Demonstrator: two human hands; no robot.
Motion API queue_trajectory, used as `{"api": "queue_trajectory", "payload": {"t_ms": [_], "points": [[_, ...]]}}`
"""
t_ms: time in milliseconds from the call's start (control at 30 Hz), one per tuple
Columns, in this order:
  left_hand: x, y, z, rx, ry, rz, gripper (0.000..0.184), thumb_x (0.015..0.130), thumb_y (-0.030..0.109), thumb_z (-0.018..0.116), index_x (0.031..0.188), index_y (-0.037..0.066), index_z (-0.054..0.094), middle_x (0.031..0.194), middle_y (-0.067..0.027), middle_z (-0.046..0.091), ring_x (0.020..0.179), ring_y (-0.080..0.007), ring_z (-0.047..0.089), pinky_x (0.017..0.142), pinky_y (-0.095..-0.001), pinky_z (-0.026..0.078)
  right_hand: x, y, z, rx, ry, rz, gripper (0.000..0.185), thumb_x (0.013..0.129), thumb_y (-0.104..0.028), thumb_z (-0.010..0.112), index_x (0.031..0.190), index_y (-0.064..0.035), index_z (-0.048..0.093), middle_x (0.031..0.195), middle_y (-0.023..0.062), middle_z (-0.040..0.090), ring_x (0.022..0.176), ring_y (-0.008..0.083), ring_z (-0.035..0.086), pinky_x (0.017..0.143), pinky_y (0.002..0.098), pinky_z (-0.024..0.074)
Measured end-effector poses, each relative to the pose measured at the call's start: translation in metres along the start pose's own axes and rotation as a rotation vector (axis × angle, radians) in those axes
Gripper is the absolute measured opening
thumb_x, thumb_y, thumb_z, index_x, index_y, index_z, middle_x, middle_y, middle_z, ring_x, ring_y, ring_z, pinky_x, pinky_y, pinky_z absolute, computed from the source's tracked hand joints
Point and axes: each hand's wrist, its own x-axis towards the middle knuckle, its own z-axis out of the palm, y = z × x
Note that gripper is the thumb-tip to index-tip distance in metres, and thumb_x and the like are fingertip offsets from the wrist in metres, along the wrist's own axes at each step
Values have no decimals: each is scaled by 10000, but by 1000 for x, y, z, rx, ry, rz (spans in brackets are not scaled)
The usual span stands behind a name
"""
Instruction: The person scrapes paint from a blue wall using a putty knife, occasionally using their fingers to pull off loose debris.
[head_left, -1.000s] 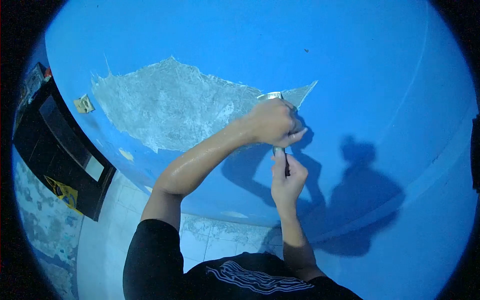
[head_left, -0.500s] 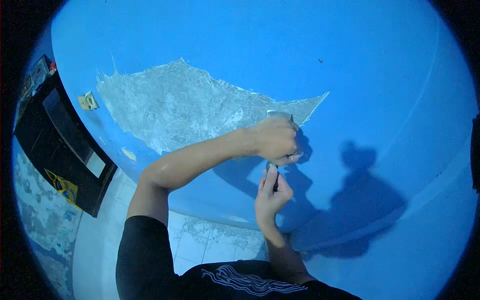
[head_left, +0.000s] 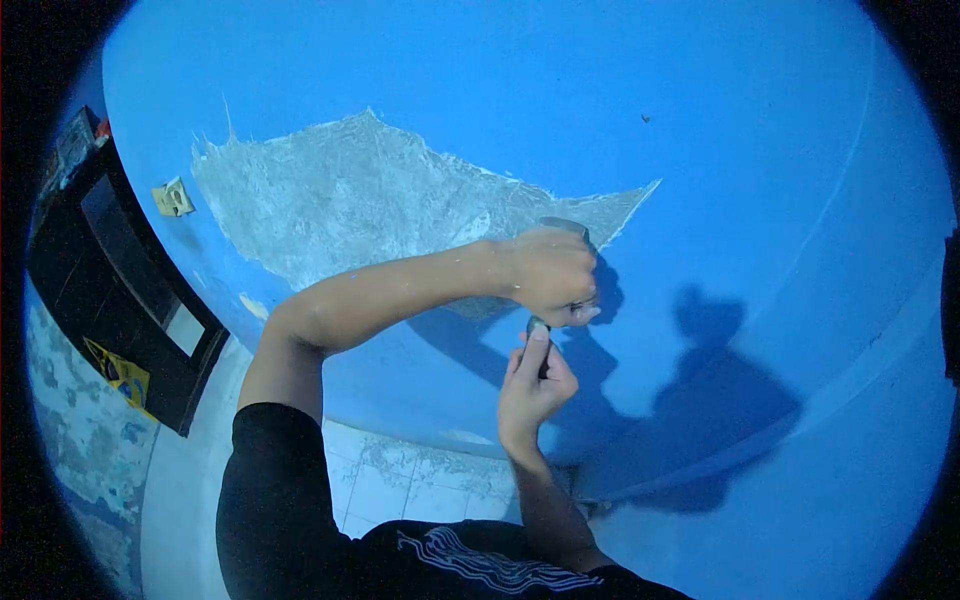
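Note:
A large grey patch of bare plaster (head_left: 330,200) with ragged edges shows in the blue wall (head_left: 760,130). At the patch's lower right, my left hand (head_left: 555,275) is closed in a fist around a scraper. Part of the scraper's flat blade (head_left: 568,226) shows above the knuckles, against the wall. Just below, my right hand (head_left: 535,395) is closed on a dark handle (head_left: 540,328), with the thumb lying along it. The handle lines up with the scraper, but the join is hidden behind my left hand.
A beige wall fitting (head_left: 173,198) sits left of the patch. Further left stands dark furniture (head_left: 120,290) with a yellow bag (head_left: 122,375) by it. White floor tiles (head_left: 400,485) lie below. A small dark mark (head_left: 646,119) is on the wall, upper right.
My right hand has shifted slightly left and up, and my left forearm slightly up. The scraper's blade shows darker and less broad. Both hands keep their grip.

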Motion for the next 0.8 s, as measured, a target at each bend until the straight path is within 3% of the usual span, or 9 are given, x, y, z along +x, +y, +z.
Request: {"api": "queue_trajectory", "payload": {"t_ms": [67, 200, 500, 600, 800], "points": [[9, -7, -13, 3, -13, -29, 439, 793, 345, 682, 473, 70, 559, 458, -129, 477, 499, -368, 523, 473, -470, 403, 13, -9, 0, -63, -4, -74, 367, 1004, -226, 572, 783, 58, 642, 549, -22, 474, 468, 26, 395, 409, 211, 262], [4, -4, -5, 8, 2, 90, 434, 784, 357, 679, 480, 67, 570, 468, -136, 491, 497, -370, 530, 473, -473, 405, 1, 7, 4, -20, 62, -18, 369, 1003, -234, 574, 782, 54, 642, 541, -26, 469, 458, 27, 391, 405, 210, 256], [11, -6, 0, 27, -73, 70, 461, 799, 377, 646, 467, 69, 564, 477, -136, 505, 548, -362, 555, 517, -479, 434, 4, 4, 7, -64, 150, 3, 391, 1000, -235, 579, 722, 34, 633, 521, -32, 461, 418, 24, 363, 383, 213, 261], [21, -10, -2, 66, 57, 70, 445, 812, 373, 635, 488, 74, 576, 493, -136, 520, 563, -365, 559, 537, -478, 447, 23, 2, -4, -106, 119, -105, 404, 998, -229, 581, 691, 29, 628, 518, -32, 460, 408, 25, 349, 375, 217, 263], [23, -12, -4, 86, 12, 48, 424, 837, 393, 626, 552, 79, 611, 504, -130, 533, 572, -364, 564, 543, -479, 454, 28, -3, -3, -123, 111, -115, 390, 993, -228, 595, 695, 23, 625, 516, -26, 458, 426, 25, 358, 380, 215, 252]]}}
